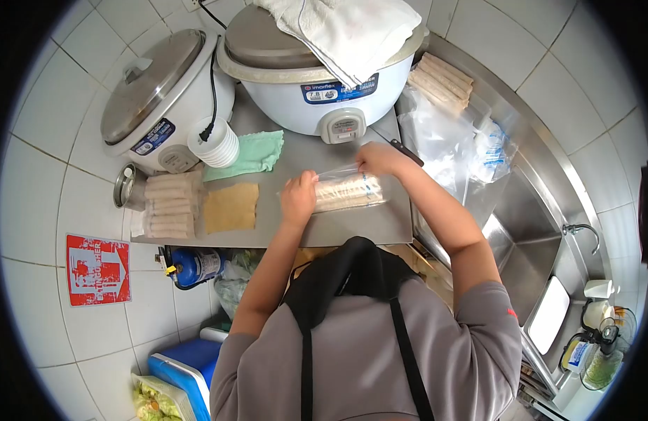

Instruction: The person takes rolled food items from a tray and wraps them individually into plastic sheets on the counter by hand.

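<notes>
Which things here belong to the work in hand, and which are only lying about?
In use: left hand, right hand, bag of rolls; likely packed rolls, rolls near sink.

Seemingly lying about: green cloth, brown cloth, white towel, stacked cups.

red sign (98,270) on wall (29,182) | white towel (348,35) atop large cooker (271,95) | blue cooler (180,375)

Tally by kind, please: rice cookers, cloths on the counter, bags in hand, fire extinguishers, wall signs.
Rice cookers: 2 (left cooker, right cooker)
Cloths: 2 (green cloth, tan cloth)
Held bag: 1
Extinguisher: 1
Sign: 1
Total: 7
</notes>
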A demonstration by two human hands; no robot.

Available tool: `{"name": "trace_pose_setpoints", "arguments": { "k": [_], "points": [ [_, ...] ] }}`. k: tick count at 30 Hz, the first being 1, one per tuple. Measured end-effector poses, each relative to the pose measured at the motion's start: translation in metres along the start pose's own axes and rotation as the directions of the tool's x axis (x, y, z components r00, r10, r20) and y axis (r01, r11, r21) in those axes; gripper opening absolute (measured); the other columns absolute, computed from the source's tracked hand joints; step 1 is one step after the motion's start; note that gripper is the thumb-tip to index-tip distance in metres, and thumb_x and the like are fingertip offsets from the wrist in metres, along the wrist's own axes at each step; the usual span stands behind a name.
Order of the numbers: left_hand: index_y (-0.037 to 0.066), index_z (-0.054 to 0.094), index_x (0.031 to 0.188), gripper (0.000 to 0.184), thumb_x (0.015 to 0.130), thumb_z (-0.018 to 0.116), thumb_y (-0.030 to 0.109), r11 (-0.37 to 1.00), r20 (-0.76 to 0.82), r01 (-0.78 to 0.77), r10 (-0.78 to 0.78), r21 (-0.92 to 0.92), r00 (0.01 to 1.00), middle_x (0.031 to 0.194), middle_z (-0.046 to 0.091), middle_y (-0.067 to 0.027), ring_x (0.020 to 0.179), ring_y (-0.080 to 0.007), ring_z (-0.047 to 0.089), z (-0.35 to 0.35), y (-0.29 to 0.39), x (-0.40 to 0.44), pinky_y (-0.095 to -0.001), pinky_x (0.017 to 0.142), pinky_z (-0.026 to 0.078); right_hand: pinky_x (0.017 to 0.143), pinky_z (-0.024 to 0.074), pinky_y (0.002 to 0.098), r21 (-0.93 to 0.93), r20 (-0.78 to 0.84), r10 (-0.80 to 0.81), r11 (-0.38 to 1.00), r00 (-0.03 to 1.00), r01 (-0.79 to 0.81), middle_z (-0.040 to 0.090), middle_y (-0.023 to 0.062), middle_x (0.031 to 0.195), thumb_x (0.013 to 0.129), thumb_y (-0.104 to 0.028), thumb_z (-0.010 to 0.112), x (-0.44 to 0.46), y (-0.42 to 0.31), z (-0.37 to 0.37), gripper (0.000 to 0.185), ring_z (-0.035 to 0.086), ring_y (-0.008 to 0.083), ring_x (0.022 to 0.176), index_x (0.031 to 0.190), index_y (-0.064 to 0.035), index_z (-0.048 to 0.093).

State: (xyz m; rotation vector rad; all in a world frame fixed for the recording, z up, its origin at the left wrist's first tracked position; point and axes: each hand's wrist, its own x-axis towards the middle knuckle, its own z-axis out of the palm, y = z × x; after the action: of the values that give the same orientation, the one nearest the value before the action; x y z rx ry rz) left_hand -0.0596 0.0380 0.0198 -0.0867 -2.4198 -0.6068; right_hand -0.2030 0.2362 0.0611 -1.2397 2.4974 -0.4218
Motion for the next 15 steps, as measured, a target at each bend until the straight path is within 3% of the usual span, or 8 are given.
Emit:
{"name": "trace_pose_setpoints", "arguments": {
  "k": [2, 5, 9, 10, 13, 14, 15],
  "points": [
    [0.004, 0.055, 0.081, 0.008, 0.084, 0.058, 0.01, 0.999, -0.01, -0.024, 0.024, -0.04, 1.0, 0.079, 0.064, -0.0096, 0.068, -0.0334, 0.057, 0.0, -0.001, 0.004, -0.0414, 0.065, 0.045, 0.07, 0.0486, 0.0415, 0.046, -0.065, 0.128, 0.991, 0.99, -0.125, 0.066, 0.014, 0.079, 0.074, -0.019, 0.065, -0.013, -0.009, -0.014, 0.015, 0.063, 0.0318, 0.079, 0.082, -0.0075, 0.069],
    [0.004, 0.057, 0.08, 0.006, 0.083, 0.059, 0.009, 0.988, -0.031, -0.088, 0.084, -0.128, 0.996, 0.084, 0.066, -0.008, 0.072, -0.0308, 0.06, 0.005, -0.01, 0.002, -0.0393, 0.068, 0.046, 0.069, 0.0492, 0.041, -0.024, -0.272, 0.169, 0.983, 0.948, -0.182, 0.066, 0.0148, 0.08, 0.074, -0.014, 0.062, -0.017, -0.006, 0.013, 0.011, 0.063, 0.0318, 0.078, 0.08, -0.0088, 0.07],
    [0.003, 0.059, 0.082, 0.003, 0.083, 0.058, 0.006, 0.958, -0.051, -0.187, 0.181, -0.217, 0.982, 0.091, 0.068, -0.0074, 0.082, -0.0267, 0.063, 0.007, -0.014, 0.002, -0.0367, 0.074, 0.047, 0.088, 0.0433, 0.0431, 0.112, -0.496, 0.077, 0.993, 0.865, -0.024, 0.064, 0.0181, 0.098, 0.074, -0.013, 0.059, -0.04, -0.024, 0.014, 0.031, 0.059, 0.0335, 0.094, 0.103, -0.0027, 0.065],
    [0.003, 0.059, 0.082, 0.002, 0.082, 0.057, 0.005, 0.958, -0.051, -0.187, 0.18, -0.217, 0.982, 0.091, 0.068, -0.0079, 0.083, -0.0264, 0.064, 0.008, -0.014, 0.002, -0.0369, 0.075, 0.047, 0.099, 0.0347, 0.0471, 0.038, -0.543, 0.026, 0.999, 0.84, -0.006, 0.061, 0.0196, 0.105, 0.074, -0.023, 0.066, -0.044, -0.03, 0.02, 0.052, 0.055, 0.0335, 0.104, 0.119, 0.0005, 0.055],
    [0.003, 0.059, 0.081, 0.002, 0.081, 0.057, 0.002, 0.952, -0.052, -0.206, 0.199, -0.226, 0.979, 0.092, 0.068, -0.0088, 0.086, -0.0257, 0.064, 0.01, -0.015, 0.001, -0.0371, 0.076, 0.047, 0.103, 0.0315, 0.049, -0.163, -0.656, -0.09, 0.986, 0.75, -0.024, 0.062, 0.0198, 0.103, 0.069, -0.036, 0.073, -0.043, -0.054, 0.032, 0.069, 0.055, 0.0317, 0.106, 0.125, -0.0011, 0.051],
    [0.003, 0.059, 0.08, 0.002, 0.081, 0.057, 0.002, 0.947, -0.063, -0.226, 0.218, -0.23, 0.974, 0.092, 0.068, -0.0089, 0.085, -0.0255, 0.064, 0.011, -0.016, 0.002, -0.0372, 0.076, 0.047, 0.103, 0.0308, 0.0496, -0.269, -0.6, -0.097, 0.959, 0.794, -0.086, 0.06, 0.0182, 0.11, 0.065, -0.043, 0.075, -0.043, -0.052, 0.036, 0.076, 0.055, 0.0304, 0.108, 0.125, -0.0023, 0.05],
    [0.003, 0.059, 0.08, 0.002, 0.08, 0.057, 0.001, 0.941, -0.072, -0.245, 0.234, -0.234, 0.97, 0.092, 0.068, -0.0089, 0.085, -0.0253, 0.064, 0.011, -0.017, 0.003, -0.0372, 0.076, 0.047, 0.103, 0.0313, 0.0491, -0.197, -0.48, -0.013, 0.976, 0.877, -0.094, 0.058, 0.0178, 0.112, 0.066, -0.041, 0.074, -0.045, -0.053, 0.035, 0.074, 0.054, 0.0304, 0.109, 0.124, -0.0023, 0.05]
  ]
}}
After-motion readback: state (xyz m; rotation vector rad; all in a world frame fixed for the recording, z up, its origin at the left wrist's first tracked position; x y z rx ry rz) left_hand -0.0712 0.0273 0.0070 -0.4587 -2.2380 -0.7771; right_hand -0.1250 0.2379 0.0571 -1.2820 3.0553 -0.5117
